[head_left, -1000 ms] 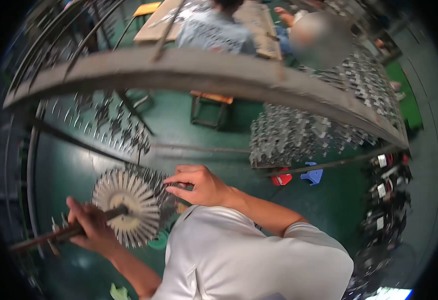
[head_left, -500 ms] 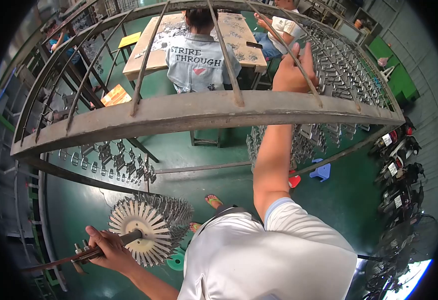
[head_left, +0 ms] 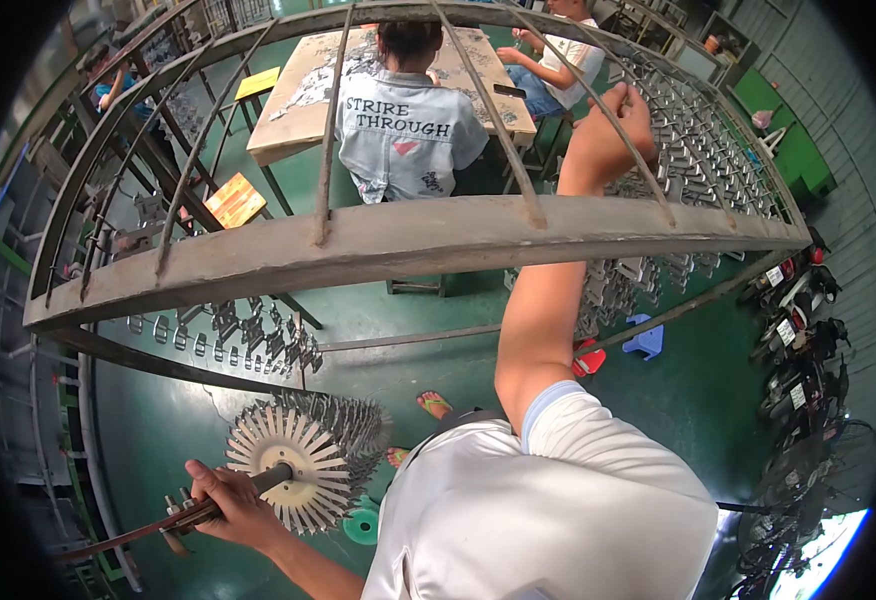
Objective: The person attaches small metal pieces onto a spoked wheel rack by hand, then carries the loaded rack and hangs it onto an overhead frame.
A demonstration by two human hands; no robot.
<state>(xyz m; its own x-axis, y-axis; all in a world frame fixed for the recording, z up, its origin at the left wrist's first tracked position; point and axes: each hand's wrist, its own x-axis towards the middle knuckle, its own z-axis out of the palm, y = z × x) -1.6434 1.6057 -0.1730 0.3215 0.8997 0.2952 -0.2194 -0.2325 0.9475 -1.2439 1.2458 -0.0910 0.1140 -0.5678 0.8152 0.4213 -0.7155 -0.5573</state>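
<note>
My left hand (head_left: pixel 230 505) is wrapped round the metal shaft (head_left: pixel 273 477) of a round wheel (head_left: pixel 290 462) with white radial slats, at the lower left. Small metal parts (head_left: pixel 353 430) hang in dense rows behind that wheel. My right hand (head_left: pixel 612 137) reaches up behind the front bar of the metal rack (head_left: pixel 408 235), its fingers curled beside a thin rod and rows of metal clips (head_left: pixel 698 150). Whatever its fingers may hold is too small to make out.
Beyond the rack a person in a denim jacket (head_left: pixel 398 130) sits at a table (head_left: pixel 283 130) with small parts; another person (head_left: pixel 563 60) sits at its right. Blue stool (head_left: pixel 644 337) and red stool (head_left: pixel 589 358) stand below. Motorbikes (head_left: pixel 798 330) and a fan (head_left: pixel 838 465) are at right.
My right hand has gone from beside the wheel up to the clips at the upper right, and its fingers have curled in. My left hand stays on the shaft. The view has shifted.
</note>
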